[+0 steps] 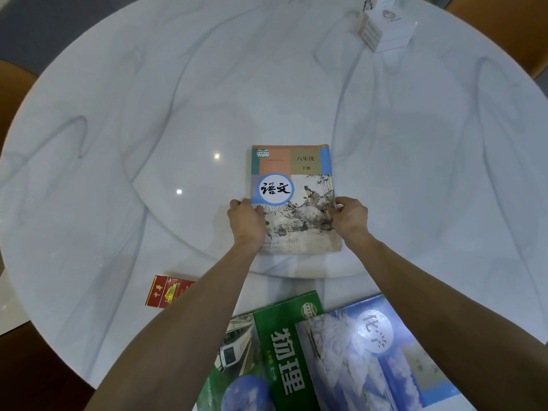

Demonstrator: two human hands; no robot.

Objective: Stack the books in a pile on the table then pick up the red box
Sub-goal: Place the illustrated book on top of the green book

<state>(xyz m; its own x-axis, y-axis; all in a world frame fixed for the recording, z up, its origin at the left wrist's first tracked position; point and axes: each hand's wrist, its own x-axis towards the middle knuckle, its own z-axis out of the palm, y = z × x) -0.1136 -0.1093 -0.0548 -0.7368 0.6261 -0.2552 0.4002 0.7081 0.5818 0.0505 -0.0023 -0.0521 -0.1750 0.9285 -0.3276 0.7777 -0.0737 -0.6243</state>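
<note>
A worn book with an orange, blue and painted cover (292, 185) lies flat on the round turntable near the table's middle. My left hand (247, 222) grips its left edge and my right hand (350, 218) grips its right edge. Near the front edge lie a green book (267, 351) and, overlapping it on the right, a blue and white book (370, 357). A small red box (166, 292) lies at the front left, partly hidden by my left forearm.
The white marble table (118, 114) is round, with a raised turntable disc (207, 84) in its middle. A white tissue box (385, 28) stands at the far right. Chair backs show past the table's rim at the left and right.
</note>
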